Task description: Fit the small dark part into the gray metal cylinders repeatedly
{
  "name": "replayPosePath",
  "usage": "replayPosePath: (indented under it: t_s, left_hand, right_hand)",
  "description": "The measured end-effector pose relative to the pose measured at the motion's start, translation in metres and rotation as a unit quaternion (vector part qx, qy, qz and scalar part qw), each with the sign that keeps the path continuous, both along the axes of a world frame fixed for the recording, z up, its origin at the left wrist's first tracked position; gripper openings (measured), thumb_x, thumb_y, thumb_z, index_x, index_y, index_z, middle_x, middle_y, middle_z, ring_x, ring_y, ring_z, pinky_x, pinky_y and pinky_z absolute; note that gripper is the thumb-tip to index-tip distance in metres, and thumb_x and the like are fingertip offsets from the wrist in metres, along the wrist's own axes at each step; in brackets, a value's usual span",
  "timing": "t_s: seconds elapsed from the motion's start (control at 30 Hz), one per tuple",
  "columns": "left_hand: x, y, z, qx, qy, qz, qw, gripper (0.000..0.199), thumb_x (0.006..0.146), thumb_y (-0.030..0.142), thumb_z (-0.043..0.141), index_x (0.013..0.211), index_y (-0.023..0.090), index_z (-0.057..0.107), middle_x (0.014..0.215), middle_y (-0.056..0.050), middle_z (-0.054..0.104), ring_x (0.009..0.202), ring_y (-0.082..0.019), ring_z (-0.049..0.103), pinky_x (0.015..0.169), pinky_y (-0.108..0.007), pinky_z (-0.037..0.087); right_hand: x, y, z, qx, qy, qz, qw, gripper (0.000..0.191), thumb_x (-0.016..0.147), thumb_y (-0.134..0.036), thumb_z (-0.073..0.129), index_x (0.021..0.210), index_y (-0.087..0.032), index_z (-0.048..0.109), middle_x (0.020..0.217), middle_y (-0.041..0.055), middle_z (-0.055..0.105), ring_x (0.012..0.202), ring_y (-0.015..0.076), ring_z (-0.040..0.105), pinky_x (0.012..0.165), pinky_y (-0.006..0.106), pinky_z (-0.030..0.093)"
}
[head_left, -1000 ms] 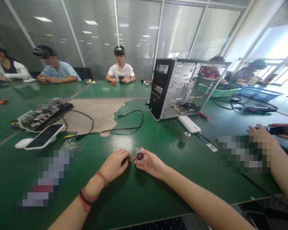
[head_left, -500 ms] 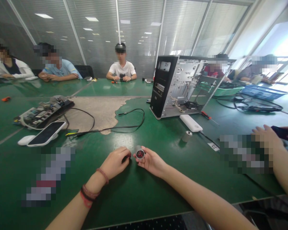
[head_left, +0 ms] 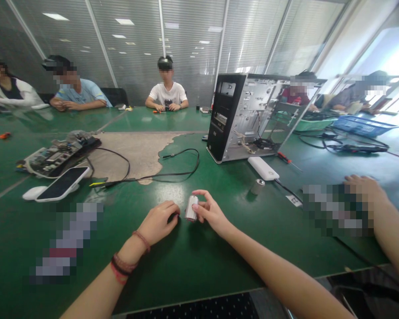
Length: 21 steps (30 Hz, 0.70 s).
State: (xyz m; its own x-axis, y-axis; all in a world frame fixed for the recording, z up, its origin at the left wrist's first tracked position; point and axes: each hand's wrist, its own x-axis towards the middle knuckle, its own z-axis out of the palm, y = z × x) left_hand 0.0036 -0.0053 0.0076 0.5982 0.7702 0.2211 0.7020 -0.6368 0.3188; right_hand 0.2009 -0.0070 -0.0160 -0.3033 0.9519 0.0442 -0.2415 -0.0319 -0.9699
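My right hand [head_left: 213, 215] grips a small silvery metal cylinder [head_left: 190, 209] between thumb and fingers, just above the green table [head_left: 173, 274]. Close by on its left, my left hand [head_left: 161, 219] is curled with thumb and fingers together around something dark and too small to make out. The two hands are apart. A second metal cylinder [head_left: 257, 186] stands on the table to the right, beside a white power bank [head_left: 263, 169].
An open computer case [head_left: 229, 119] stands behind. At the left lie a circuit assembly [head_left: 60, 155], a phone [head_left: 64, 184] and a black cable [head_left: 173, 176]. A red screwdriver [head_left: 284, 157] lies right of the case. Another person's hand [head_left: 365, 188] rests at the right.
My right hand has turned the cylinder: its open end with red inside faced the camera before, and now its side shows. My left hand has barely moved. The neighbour's dark object has left view.
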Motion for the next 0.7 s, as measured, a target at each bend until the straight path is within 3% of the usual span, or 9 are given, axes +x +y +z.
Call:
replayPosePath:
  t_s: [0.1, 0.2, 0.3, 0.7]
  left_hand:
    - [0.0005, -0.0007, 0.0022, -0.002, -0.018, 0.012, 1.000, 0.012, 0.086, 0.017, 0.044, 0.084, 0.018, 0.056, 0.084, -0.004, 0.058, 0.079, -0.018, 0.055, 0.070, -0.028, 0.044]
    - [0.0006, -0.0012, 0.0033, -0.006, -0.037, 0.019, 0.999, 0.013, 0.086, 0.017, 0.044, 0.087, 0.019, 0.057, 0.087, -0.004, 0.060, 0.082, -0.018, 0.056, 0.073, -0.029, 0.045]
    - [0.0003, -0.0008, 0.0020, -0.003, -0.049, 0.022, 0.999, 0.014, 0.085, 0.016, 0.045, 0.090, 0.019, 0.057, 0.088, -0.004, 0.061, 0.084, -0.019, 0.056, 0.077, -0.031, 0.045]
    - [0.0042, -0.0075, 0.0009, -0.026, -0.122, -0.015, 0.992, 0.032, 0.082, 0.016, 0.049, 0.113, 0.019, 0.050, 0.108, -0.007, 0.061, 0.100, -0.020, 0.056, 0.090, -0.034, 0.044]
  right_hand:
    - [0.0041, -0.0039, 0.0013, 0.119, -0.129, -0.027, 0.984, 0.055, 0.077, -0.035, 0.063, 0.124, -0.023, 0.038, 0.074, -0.0037, 0.056, 0.052, 0.0082, 0.045, 0.050, 0.020, 0.035]
    - [0.0073, -0.0072, 0.0011, 0.220, -0.260, -0.037, 0.940, 0.071, 0.074, -0.034, 0.066, 0.135, -0.025, 0.030, 0.088, 0.0000, 0.059, 0.059, 0.0102, 0.047, 0.061, 0.025, 0.041]
    - [0.0083, -0.0080, -0.0004, 0.279, -0.316, -0.027, 0.906, 0.077, 0.075, -0.035, 0.065, 0.139, -0.027, 0.024, 0.100, 0.0037, 0.061, 0.064, 0.0132, 0.049, 0.069, 0.029, 0.043]
    - [0.0091, -0.0036, -0.0053, 0.315, -0.329, -0.036, 0.889, 0.084, 0.077, -0.031, 0.064, 0.145, -0.029, 0.014, 0.103, 0.0051, 0.063, 0.073, 0.0177, 0.053, 0.075, 0.033, 0.044]
